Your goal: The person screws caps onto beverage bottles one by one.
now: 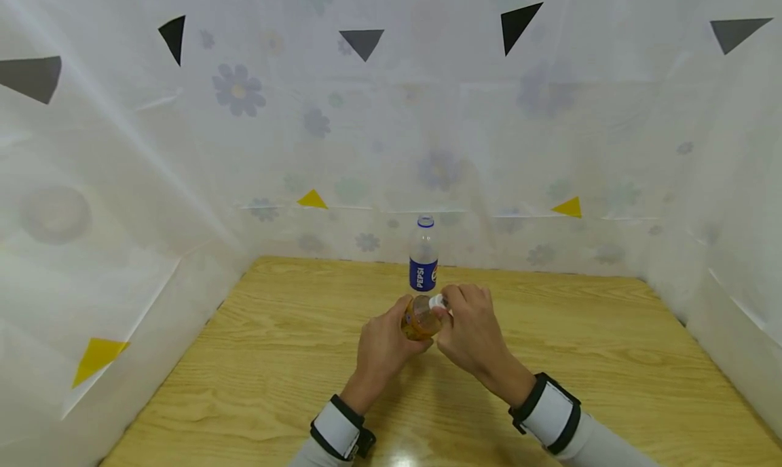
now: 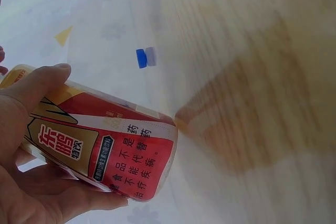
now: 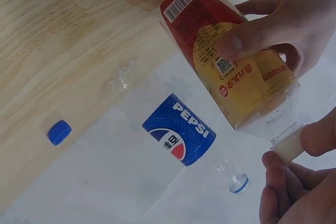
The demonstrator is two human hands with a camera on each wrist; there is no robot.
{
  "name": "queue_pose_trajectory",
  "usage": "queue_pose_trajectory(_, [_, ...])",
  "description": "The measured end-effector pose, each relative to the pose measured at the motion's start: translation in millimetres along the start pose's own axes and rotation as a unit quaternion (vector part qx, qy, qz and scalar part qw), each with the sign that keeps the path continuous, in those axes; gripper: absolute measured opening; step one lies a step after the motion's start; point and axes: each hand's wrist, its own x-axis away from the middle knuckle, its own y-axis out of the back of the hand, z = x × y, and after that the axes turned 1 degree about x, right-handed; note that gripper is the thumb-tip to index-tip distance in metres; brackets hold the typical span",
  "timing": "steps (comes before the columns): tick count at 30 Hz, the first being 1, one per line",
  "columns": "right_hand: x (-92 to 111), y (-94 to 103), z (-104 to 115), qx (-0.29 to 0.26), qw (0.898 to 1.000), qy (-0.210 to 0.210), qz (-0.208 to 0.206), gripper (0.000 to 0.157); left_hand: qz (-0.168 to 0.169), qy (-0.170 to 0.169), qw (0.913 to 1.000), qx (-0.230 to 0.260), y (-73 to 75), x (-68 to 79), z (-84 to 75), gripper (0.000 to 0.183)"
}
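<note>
My left hand [image 1: 385, 341] grips a drink bottle [image 2: 115, 140] with a red and gold label, its fingers wrapped round the body. In the head view the bottle leans, with its neck toward my right hand [image 1: 473, 331]. Thumb and fingers of that right hand pinch the white cap [image 3: 289, 145] at the bottle's neck. Just beyond both hands an open Pepsi bottle [image 1: 423, 263] stands upright, clear with a blue label. On the table lies a blue cap [image 3: 59, 132], which the head view does not show.
The wooden table [image 1: 256, 385] is enclosed by pale flowered curtains [image 1: 391, 127] at the back and both sides. Black, grey and yellow triangles are stuck on them. Each wrist wears a strapped band [image 1: 546, 413].
</note>
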Motion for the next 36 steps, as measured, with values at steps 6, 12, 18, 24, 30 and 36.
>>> queue_pose_trajectory(6, [1, 5.4, 4, -0.012, 0.999, -0.026, 0.037, 0.021, 0.01, 0.006, 0.9999, 0.001, 2.2, -1.5, -0.1, 0.066])
queue_pose_trajectory(12, [1, 11.7, 7, -0.028, 0.995, -0.059, 0.07, 0.038, 0.015, 0.016, 0.9996, 0.017, 3.3, -4.6, 4.4, 0.07])
queue_pose_trajectory(18, [1, 14.1, 8, -0.051, 0.994, -0.055, 0.086, 0.045, 0.025, 0.031, 0.9983, 0.044, 5.4, -4.9, 7.1, 0.073])
queue_pose_trajectory(24, [-1, 13.6, 7, -0.052, 0.995, -0.033, 0.073, 0.042, 0.026, 0.02, 0.9988, 0.037, 5.2, -4.9, 6.9, 0.071])
queue_pose_trajectory(30, [-2, 13.3, 7, -0.055, 0.995, -0.026, 0.084, 0.043, 0.025, 0.02, 0.9989, 0.034, 5.3, -4.3, 6.1, 0.072])
queue_pose_trajectory(36, [-1, 11.3, 6, -0.044, 0.996, -0.018, 0.074, 0.038, 0.023, 0.013, 0.9992, 0.03, 4.8, -3.6, 5.2, 0.069])
